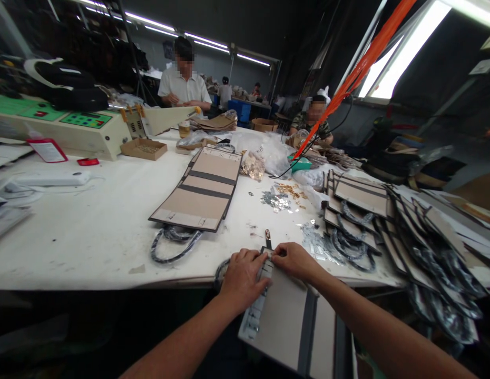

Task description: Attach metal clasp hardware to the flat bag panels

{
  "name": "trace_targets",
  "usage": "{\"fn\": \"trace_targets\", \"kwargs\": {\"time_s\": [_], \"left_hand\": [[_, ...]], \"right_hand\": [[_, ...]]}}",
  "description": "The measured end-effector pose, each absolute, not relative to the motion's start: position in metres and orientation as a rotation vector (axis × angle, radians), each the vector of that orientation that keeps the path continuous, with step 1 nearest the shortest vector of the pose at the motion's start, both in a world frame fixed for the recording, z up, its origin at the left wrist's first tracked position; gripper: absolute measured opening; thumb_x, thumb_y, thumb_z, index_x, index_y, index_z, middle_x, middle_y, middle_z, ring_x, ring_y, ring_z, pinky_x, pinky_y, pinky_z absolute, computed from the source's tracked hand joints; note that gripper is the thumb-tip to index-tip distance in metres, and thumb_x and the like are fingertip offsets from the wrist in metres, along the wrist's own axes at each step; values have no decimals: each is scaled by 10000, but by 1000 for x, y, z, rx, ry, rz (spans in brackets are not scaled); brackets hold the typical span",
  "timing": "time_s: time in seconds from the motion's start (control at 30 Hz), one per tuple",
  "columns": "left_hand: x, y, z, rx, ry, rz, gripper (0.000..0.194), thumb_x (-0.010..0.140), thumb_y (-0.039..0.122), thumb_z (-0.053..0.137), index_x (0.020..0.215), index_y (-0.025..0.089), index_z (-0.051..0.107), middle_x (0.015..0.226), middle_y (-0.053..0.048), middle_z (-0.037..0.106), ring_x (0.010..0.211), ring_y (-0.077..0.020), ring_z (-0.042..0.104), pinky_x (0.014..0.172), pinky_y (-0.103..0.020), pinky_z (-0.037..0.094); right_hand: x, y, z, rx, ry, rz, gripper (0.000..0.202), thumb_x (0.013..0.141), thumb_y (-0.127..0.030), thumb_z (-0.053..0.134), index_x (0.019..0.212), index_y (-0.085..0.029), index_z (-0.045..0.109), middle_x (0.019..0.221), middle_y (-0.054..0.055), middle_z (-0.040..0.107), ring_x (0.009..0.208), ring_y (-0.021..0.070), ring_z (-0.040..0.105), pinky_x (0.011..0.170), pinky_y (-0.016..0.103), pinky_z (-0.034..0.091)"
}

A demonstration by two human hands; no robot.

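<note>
A beige bag panel (pixel 286 310) with dark bands and dark edging lies tilted over the table's front edge. My left hand (pixel 243 279) holds it along its left edge, with bent fingers and the thumb pressing on the top. A pale strip with small marks runs under that hand. At the panel's far corner, the fingers of my right hand (pixel 292 259) are pinched together. Whatever is between them is too small to make out. Just beyond the fingertips, a short dark tab (pixel 268 239) with a shiny metal end sticks out. Part of a dark handle loop (pixel 220 273) shows left of my left hand.
Stacked panels with handles (pixel 205 184) lie ahead. Loose silver metal pieces (pixel 276 200) and gold pieces (pixel 290 190) are scattered beyond my hands. More wrapped-handle panels (pixel 359 195) are piled right. A beige machine (pixel 67 123) and a small cardboard box (pixel 144 149) stand left. Co-workers sit across.
</note>
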State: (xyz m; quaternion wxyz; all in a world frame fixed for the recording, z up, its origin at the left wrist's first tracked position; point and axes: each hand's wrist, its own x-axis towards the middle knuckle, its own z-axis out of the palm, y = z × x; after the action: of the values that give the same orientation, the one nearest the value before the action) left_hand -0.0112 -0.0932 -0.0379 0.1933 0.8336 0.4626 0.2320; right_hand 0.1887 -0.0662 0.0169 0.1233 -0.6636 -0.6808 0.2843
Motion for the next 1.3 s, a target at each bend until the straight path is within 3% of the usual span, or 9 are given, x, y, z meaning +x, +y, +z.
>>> {"fn": "trace_targets", "kwargs": {"time_s": [0.33,0.53,0.67,0.77,0.87,0.97,1.1,1.3], "left_hand": [[-9,-91,-27,2290,1323,636,569,845,326,770,1396,252,649,1305,-75,675,1216,-300,546,1031,-468,436],[-6,-78,-10,2176,1330,533,345,945,310,637,1276,262,724,1202,-50,740,1171,-265,599,1019,-389,431],[-1,-55,-4,2060,1408,402,380,936,335,625,1294,222,682,1043,-45,782,967,-230,700,817,-311,489],[6,-36,0,1992,1461,276,487,855,355,704,1300,164,657,954,-65,784,870,-247,719,708,-302,475],[13,-22,8,1961,1428,156,302,765,315,763,1029,169,742,875,-66,769,860,-260,718,700,-294,473],[19,-16,15,1861,1374,48,112,757,273,733,806,180,695,715,-29,713,728,-234,708,635,-282,486],[24,-14,17,1673,1302,-54,58,801,234,642,791,182,618,594,2,648,519,-193,647,507,-272,478],[22,-12,12,1520,1257,-36,86,801,224,637,841,194,567,579,29,622,439,-167,608,404,-238,398]], "right_hand": [[188,-77,7,-1963,-1918,768,134,845,-258,655,766,-189,739,766,38,739,757,189,652,699,271,414],[189,-75,11,-1915,-1871,898,113,855,-224,666,767,-174,716,714,20,699,721,167,632,665,253,407],[196,-69,10,-1892,-1802,1187,120,890,-246,648,817,-169,703,526,-31,591,483,135,571,520,227,403],[201,-67,8,-1856,-1744,1298,115,891,-251,657,808,-174,676,508,-37,577,433,135,547,459,222,393],[205,-68,5,-1809,-1706,1332,110,885,-241,663,795,-179,660,516,-41,567,431,131,537,437,217,385],[208,-69,3,-1761,-1673,1376,118,891,-252,658,796,-182,657,549,-40,580,433,120,533,426,209,386],[215,-69,3,-1715,-1642,1433,123,894,-274,658,813,-181,664,559,-38,595,438,108,533,426,196,391],[225,-71,10,-1666,-1545,1528,117,820,-188,653,906,-175,732,560,-40,621,442,113,541,424,199,425]]}}
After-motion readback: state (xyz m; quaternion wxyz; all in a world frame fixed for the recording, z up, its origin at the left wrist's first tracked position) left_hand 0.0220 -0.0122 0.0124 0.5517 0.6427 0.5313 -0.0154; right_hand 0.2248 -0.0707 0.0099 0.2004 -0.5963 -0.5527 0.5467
